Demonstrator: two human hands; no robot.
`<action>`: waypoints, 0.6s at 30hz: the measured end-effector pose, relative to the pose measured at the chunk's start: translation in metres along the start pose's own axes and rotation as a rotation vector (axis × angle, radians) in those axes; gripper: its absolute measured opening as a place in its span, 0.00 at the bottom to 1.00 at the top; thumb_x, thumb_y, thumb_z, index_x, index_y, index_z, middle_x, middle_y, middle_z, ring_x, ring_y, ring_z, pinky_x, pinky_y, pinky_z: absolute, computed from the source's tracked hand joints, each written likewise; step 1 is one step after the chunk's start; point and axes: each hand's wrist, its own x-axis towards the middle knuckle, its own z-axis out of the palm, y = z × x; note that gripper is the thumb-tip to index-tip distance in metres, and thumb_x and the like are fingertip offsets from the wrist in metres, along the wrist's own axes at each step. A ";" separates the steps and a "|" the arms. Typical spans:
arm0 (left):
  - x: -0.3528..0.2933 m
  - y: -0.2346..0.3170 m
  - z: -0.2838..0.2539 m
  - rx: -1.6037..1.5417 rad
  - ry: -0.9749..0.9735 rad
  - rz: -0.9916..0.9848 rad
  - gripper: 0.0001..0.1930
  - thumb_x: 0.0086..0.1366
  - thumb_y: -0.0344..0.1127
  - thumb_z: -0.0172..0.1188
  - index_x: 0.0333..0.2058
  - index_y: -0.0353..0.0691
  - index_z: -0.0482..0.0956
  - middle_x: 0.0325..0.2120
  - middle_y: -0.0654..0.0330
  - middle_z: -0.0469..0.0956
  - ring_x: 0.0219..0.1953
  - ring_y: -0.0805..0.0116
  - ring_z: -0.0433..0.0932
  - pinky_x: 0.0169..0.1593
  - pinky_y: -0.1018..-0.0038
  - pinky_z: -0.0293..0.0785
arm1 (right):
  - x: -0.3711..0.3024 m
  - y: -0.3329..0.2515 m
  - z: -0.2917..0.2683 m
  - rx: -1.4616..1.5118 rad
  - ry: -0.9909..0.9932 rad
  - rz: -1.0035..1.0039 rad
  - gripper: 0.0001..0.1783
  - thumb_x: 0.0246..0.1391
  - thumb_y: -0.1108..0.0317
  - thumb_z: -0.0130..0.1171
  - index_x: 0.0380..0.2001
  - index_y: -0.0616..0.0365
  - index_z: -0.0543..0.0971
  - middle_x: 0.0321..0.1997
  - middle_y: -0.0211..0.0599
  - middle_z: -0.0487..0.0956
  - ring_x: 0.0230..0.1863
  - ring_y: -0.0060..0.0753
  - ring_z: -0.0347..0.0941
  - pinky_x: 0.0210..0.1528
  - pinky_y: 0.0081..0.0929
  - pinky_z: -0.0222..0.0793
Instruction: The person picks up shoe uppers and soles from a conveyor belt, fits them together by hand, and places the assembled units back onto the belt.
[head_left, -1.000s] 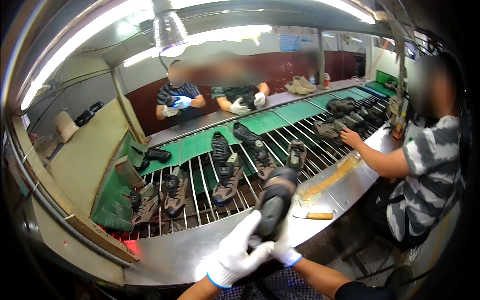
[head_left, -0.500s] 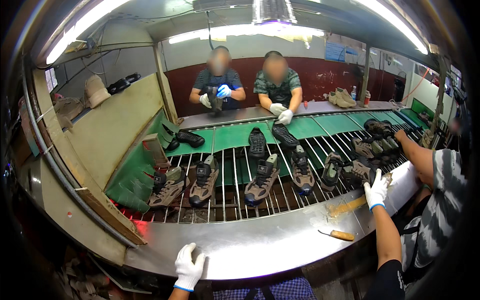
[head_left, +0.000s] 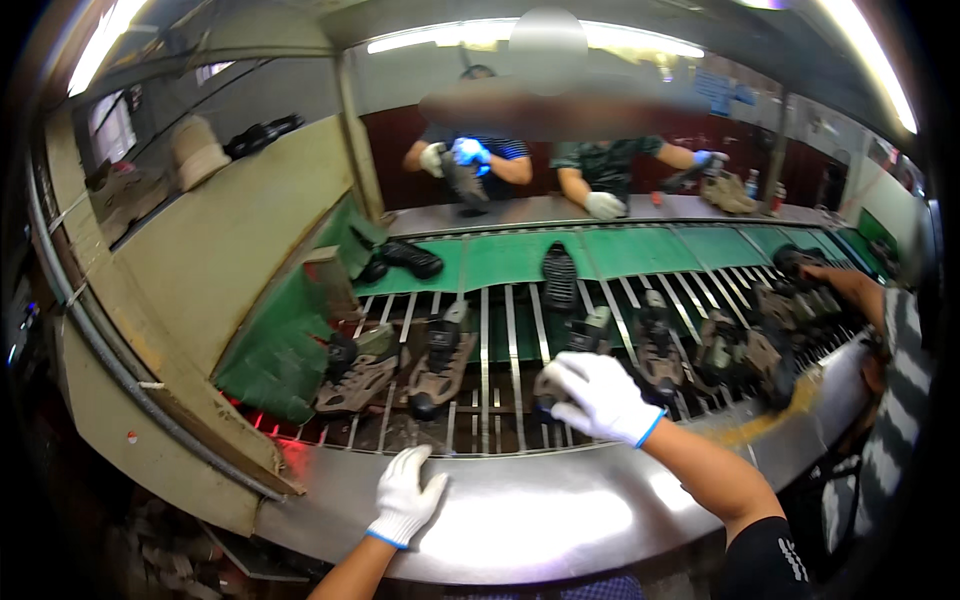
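Note:
My right hand, in a white glove with a blue cuff, reaches over a brown-and-black shoe on the metal bars. Its fingers and thumb are spread around the toe end, which they partly cover; whether they touch it is unclear. My left hand, gloved alike, rests open near the steel ledge's inner edge, holding nothing. Left of the covered shoe stand two similar shoes, a brown shoe and another brown shoe. To its right is a further brown shoe.
A black sole lies on the green sheeting beyond the shoes, and black footwear sits further left. Two people work across the bars, each with a dark shoe part. At right, another person's arm reaches over more shoes. A beige panel bounds the left.
My right hand has left the shoe at right and come over to the middle one. My view has shifted. One black sole is gone from the far sheeting; the camouflage-shirted person now holds a dark piece.

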 end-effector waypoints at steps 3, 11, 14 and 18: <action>0.070 -0.008 0.004 -0.036 0.092 0.099 0.32 0.67 0.45 0.69 0.65 0.34 0.75 0.63 0.44 0.78 0.65 0.43 0.76 0.70 0.53 0.71 | 0.050 0.057 0.040 0.028 -0.094 0.175 0.36 0.52 0.58 0.73 0.63 0.57 0.74 0.62 0.50 0.79 0.59 0.59 0.77 0.62 0.52 0.74; 0.381 -0.096 0.057 0.389 -0.072 0.206 0.34 0.65 0.44 0.66 0.66 0.36 0.70 0.65 0.46 0.74 0.68 0.44 0.71 0.68 0.52 0.71 | 0.111 0.234 0.137 -0.307 -0.786 0.512 0.62 0.38 0.44 0.83 0.73 0.55 0.63 0.63 0.58 0.78 0.63 0.61 0.76 0.65 0.52 0.74; 0.449 -0.153 0.114 0.402 -0.112 0.050 0.43 0.60 0.47 0.70 0.70 0.35 0.65 0.68 0.45 0.71 0.70 0.43 0.69 0.71 0.54 0.70 | 0.114 0.245 0.158 -0.299 -0.704 0.274 0.59 0.39 0.61 0.83 0.73 0.56 0.62 0.51 0.51 0.82 0.54 0.58 0.80 0.56 0.50 0.76; 0.497 -0.168 0.169 0.364 -0.118 0.011 0.48 0.56 0.48 0.73 0.71 0.32 0.64 0.64 0.41 0.75 0.64 0.38 0.75 0.68 0.54 0.74 | 0.133 0.228 0.117 -0.124 -0.437 0.304 0.38 0.53 0.71 0.63 0.69 0.57 0.67 0.41 0.50 0.82 0.40 0.56 0.82 0.42 0.50 0.77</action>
